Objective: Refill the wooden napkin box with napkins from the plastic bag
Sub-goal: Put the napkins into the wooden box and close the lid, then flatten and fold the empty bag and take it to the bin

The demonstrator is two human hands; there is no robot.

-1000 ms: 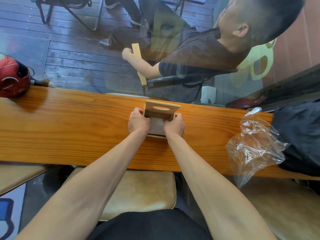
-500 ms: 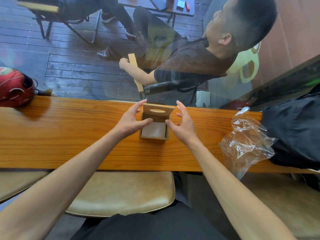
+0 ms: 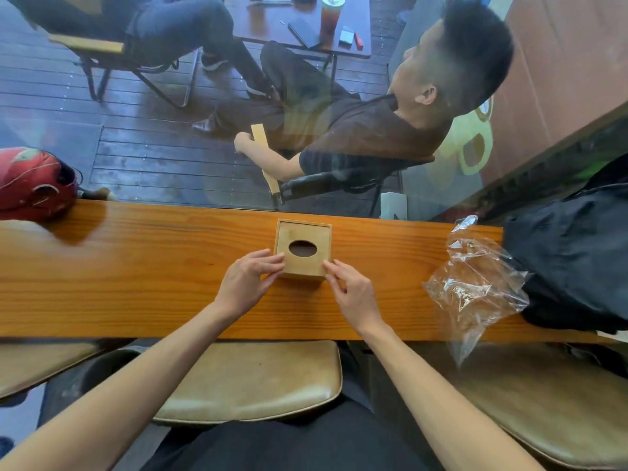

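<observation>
At the far left a red helmet [image 3: 32,181] rests on the end of a long wooden counter [image 3: 136,266] that runs along a window. Near the middle of the counter stands the wooden napkin box [image 3: 302,248], upright, its lid closed and the oval slot on top showing only dark inside. The left hand [image 3: 246,282] lies just left of the box, fingers curled, fingertips touching the lid's near left corner; it pinches nothing. The right hand [image 3: 353,294] sits just right of the box, its fingertips touching the near right corner, loosely bent and likewise closed on nothing. Further right, well apart from the box, the clear plastic bag [image 3: 472,287] lies crumpled on the counter, partly hanging over the near edge; no napkins can be made out in it. Beside the bag, at the right end, lies a black bag [image 3: 574,256]. Below the counter sits a tan padded stool [image 3: 255,382].
</observation>
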